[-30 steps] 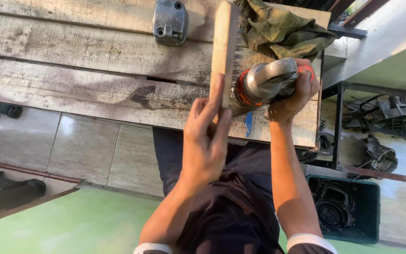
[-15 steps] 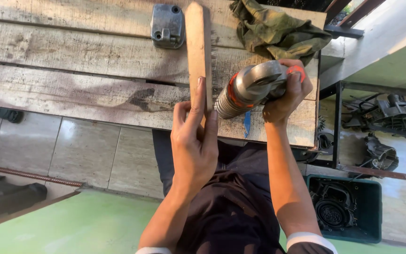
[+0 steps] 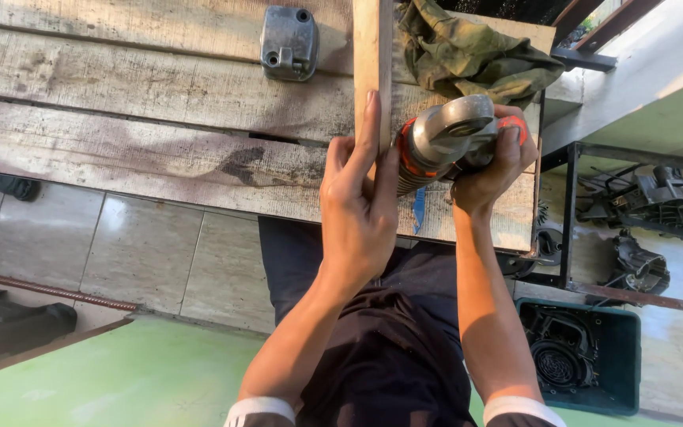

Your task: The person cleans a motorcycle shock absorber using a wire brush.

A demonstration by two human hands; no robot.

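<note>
Green crate (image 3: 622,360) on floor, right of workbench (image 3: 160,158), holds dark engine part with round finned face. Left hand (image 3: 357,213) flat, fingers together, pressing wooden strip (image 3: 372,55) down on bench top near its front edge. Right hand (image 3: 488,170) clamped around angle grinder (image 3: 444,138), just right of strip. Farther back on bench: grey metal cover (image 3: 288,43), crumpled green rag (image 3: 468,55).

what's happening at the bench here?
A person stands at a weathered plank workbench. The left hand presses a narrow wooden strip flat on the bench. The right hand grips an angle grinder right beside the strip; contact can't be confirmed. A grey metal cover and a crumpled green rag lie farther back.
</note>
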